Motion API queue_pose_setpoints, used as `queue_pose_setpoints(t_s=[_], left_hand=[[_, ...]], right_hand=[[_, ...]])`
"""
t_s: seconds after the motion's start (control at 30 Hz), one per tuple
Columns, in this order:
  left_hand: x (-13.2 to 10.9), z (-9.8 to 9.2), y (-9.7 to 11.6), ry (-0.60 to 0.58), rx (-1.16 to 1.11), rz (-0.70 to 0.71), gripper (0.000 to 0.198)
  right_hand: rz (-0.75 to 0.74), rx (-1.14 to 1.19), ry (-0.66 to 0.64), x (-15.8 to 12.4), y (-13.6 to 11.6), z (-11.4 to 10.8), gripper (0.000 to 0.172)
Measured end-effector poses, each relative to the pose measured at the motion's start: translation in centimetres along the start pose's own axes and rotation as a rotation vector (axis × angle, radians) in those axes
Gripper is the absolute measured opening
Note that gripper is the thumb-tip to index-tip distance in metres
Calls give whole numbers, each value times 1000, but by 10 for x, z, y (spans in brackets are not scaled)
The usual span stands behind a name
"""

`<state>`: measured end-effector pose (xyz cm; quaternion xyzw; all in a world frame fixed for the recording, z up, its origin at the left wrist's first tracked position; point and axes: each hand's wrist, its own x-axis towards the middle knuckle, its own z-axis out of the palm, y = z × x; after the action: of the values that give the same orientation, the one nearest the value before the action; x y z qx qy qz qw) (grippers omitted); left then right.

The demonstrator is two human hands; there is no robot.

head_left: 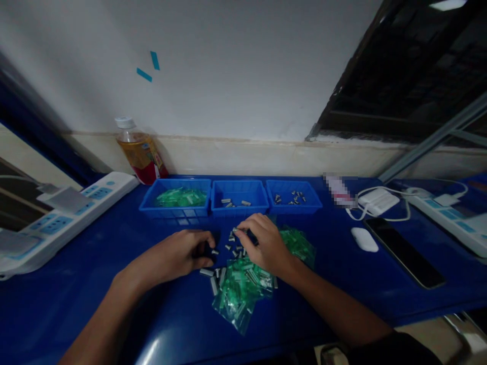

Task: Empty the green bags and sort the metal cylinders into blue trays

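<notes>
My right hand (262, 246) pinches a small metal screw (235, 230) between thumb and forefinger, above a loose scatter of screws (239, 251). To the left, my left hand (192, 251) rests on the blue table with its thumb and forefinger apart, a single screw (215, 252) lying beside its fingertips. Metal cylindrical pieces (214, 285) lie just below that hand. A clear bag with green plastic pieces (239, 294) sits in front of my right hand. More bagged green pieces (299, 246) are partly hidden behind my right wrist.
Three blue bins stand in a row: the left bin (152, 207) holds green pieces, the middle bin (239, 190) metal cylinders, the right bin (317, 204) screws. A drink bottle (139, 154), power strips (72, 218), a phone (405, 253) and a white case (364, 239) flank them.
</notes>
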<state>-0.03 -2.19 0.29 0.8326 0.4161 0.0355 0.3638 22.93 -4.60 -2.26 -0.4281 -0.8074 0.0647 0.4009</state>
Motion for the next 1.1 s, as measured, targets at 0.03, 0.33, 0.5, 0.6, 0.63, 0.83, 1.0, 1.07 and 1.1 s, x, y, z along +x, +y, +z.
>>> queue_pose_setpoints(t_s=[0.03, 0.33, 0.5, 0.6, 0.63, 0.83, 1.0, 1.07, 1.1], left_hand=[[2, 2, -1, 6, 8, 18, 16], [9, 10, 5, 93, 105, 132, 24], [12, 14, 7, 46, 139, 163, 18], [12, 16, 10, 51, 147, 154, 18], [12, 16, 12, 52, 147, 162, 20], [12, 18, 16, -23, 147, 244, 22], [14, 15, 12, 42, 137, 195, 23], [14, 15, 10, 60, 136, 176, 23], [14, 15, 9, 61, 138, 171, 21]], right_hand=[[-2, 1, -6, 0, 0, 2, 6], [26, -207, 162, 14, 28, -31, 10], [324, -451, 268, 12, 92, -66, 15], [411, -470, 228, 6, 115, -71, 16], [418, -463, 220, 5, 118, -71, 17], [371, -482, 308, 7, 110, -69, 30], [251, -424, 343, 12, 83, -67, 19], [184, -366, 352, 14, 68, -63, 15], [148, -333, 349, 14, 60, -61, 14]])
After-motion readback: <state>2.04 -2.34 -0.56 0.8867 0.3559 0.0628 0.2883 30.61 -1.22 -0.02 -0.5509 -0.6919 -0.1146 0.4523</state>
